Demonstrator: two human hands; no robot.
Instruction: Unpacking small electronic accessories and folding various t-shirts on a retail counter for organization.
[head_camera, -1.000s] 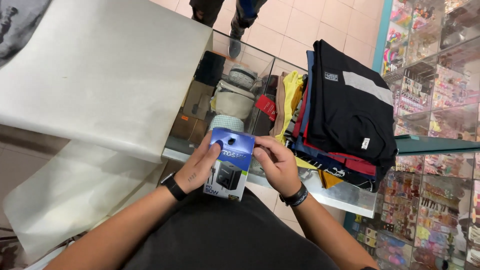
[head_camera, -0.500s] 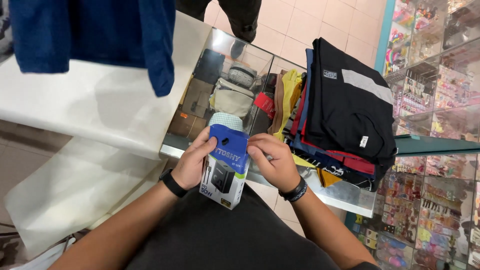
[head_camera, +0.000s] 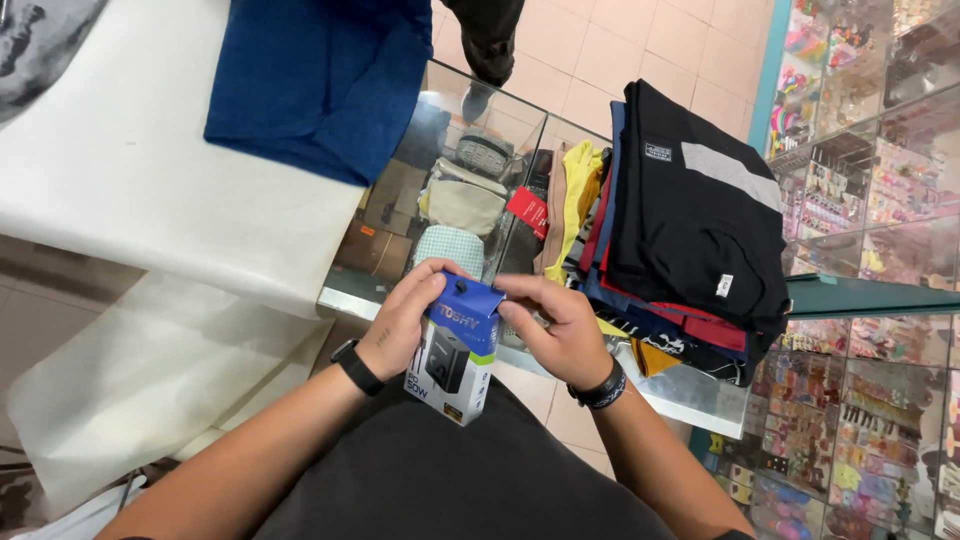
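Blue and white cardboard makes up the small box (head_camera: 455, 350) that both hands hold just in front of the person's dark-shirted body, off the near edge of the glass counter (head_camera: 400, 215). The left hand (head_camera: 405, 320) wraps the box's left side, fingers curled over its upper corner, with a black watch band (head_camera: 357, 367) on that wrist. The right hand (head_camera: 555, 325) closes on the box's blue top flap, thumb and fingertips pinching it at the upper right; a black bracelet (head_camera: 600, 385) circles this wrist. The box stands nearly upright, tilted a little to the right, with a picture of a dark charger on its front.

Beyond the hands, the counter's glass top shows bags and folded goods stored inside. A large white sheet (head_camera: 130, 190) covers the counter's left part and hangs over its near edge. On the sheet's far side lies a blue garment (head_camera: 320, 80), reaching to the sheet's right border. At the counter's right end sits a stack of folded clothes (head_camera: 680, 240), black on top with a grey stripe, with red, navy and yellow layers showing beneath. Another person's dark shoe and leg (head_camera: 490, 45) stand on the tiled floor past the counter's far edge. Glass shelves (head_camera: 870, 150) of small colourful goods fill the right side.
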